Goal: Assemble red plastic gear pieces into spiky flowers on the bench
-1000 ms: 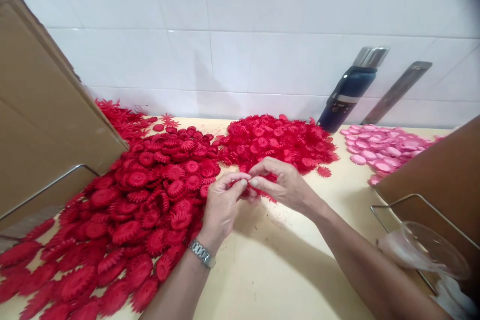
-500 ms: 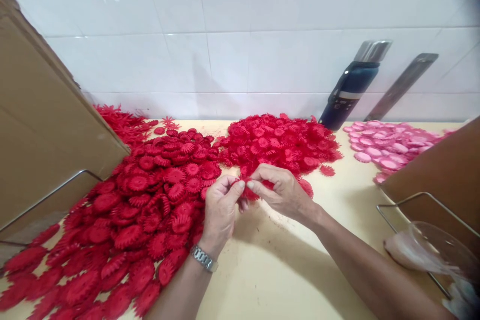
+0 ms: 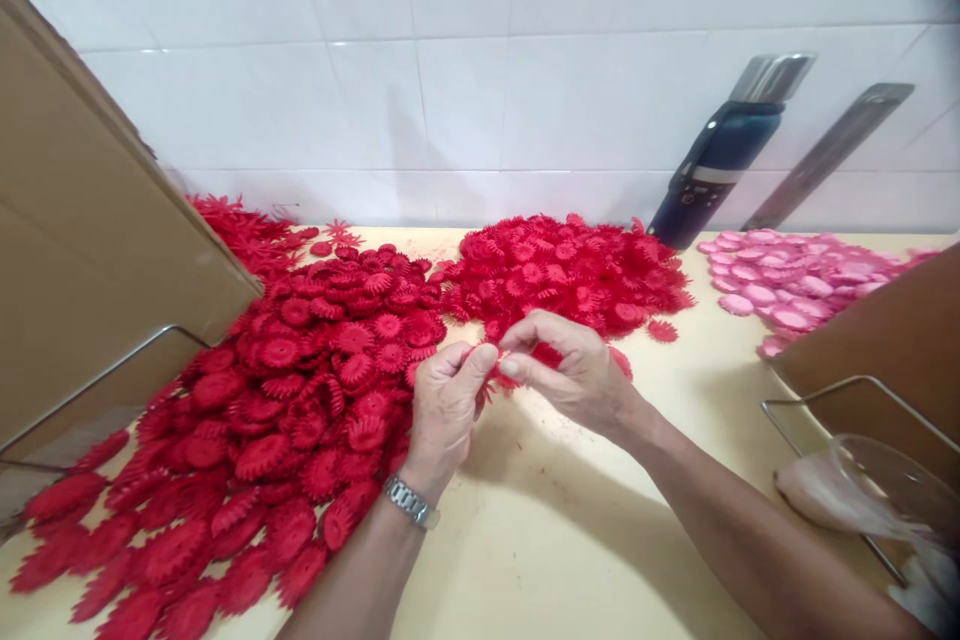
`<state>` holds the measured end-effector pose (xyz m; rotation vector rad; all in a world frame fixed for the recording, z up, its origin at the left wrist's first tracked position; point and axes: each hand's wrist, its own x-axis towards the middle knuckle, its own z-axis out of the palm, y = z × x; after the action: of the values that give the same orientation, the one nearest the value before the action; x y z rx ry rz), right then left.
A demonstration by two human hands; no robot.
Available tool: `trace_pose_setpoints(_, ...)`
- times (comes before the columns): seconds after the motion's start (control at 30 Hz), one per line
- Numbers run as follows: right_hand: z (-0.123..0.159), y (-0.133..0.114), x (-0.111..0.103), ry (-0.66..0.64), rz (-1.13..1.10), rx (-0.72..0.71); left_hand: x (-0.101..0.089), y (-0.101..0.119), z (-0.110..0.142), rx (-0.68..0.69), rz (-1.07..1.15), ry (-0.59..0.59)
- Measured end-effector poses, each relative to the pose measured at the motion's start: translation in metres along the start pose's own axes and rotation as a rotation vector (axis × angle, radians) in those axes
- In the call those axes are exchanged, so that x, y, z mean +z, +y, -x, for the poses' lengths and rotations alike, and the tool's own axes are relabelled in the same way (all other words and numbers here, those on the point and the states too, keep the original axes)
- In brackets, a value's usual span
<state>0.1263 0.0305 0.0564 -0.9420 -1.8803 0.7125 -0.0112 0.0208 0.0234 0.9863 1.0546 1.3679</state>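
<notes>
Above the pale table [image 3: 570, 550], my two hands meet over a small red flower-shaped piece [image 3: 487, 388] with a notched edge, mostly hidden by my fingers. My left hand [image 3: 446, 400], below a metal watch [image 3: 409, 500], is closed with its thumb pressed on the piece. The thumb and forefinger of my right hand [image 3: 570, 370] pinch at the same piece from the other side. A big pile of dark red notched discs [image 3: 322, 380] spreads beside my left hand. Just beyond my right hand lies a brighter red pile of fringed discs [image 3: 562, 265].
Cardboard [image 3: 97, 190] stands at left, more cardboard [image 3: 892, 330] at right. Uncurled red star-shaped pieces [image 3: 240, 230] lie at the back left. A dark blue flask [image 3: 720, 165] stands by the tiled wall near pink discs [image 3: 795, 270]. A clear plastic cup [image 3: 862, 480] sits at right.
The view has shifted slightly. My right fingers have lifted a little and loosened around the red piece, while my left hand stays closed on it.
</notes>
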Motion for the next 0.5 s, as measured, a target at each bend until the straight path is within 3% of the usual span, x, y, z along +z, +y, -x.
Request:
trace_pose_setpoints(0.1,0.0,0.001,0.003,-0.078,-0.058,0.012,-0.001,0.001,0.001,-0.002,0.027,-0.047)
trace_pose_setpoints(0.27,0.0,0.004,0.0,-0.041,-0.085,0.07,-0.003,0.005,0.002,0.018,0.093,-0.173)
trace_pose_setpoints(0.4,-0.002,0.011,-0.008,0.074,-0.054,0.137,-0.005,0.007,0.002,0.005,0.096,-0.147)
trace_pose_setpoints(0.5,-0.005,0.017,-0.016,0.143,-0.156,0.2,-0.005,0.01,0.0,0.028,0.123,-0.099)
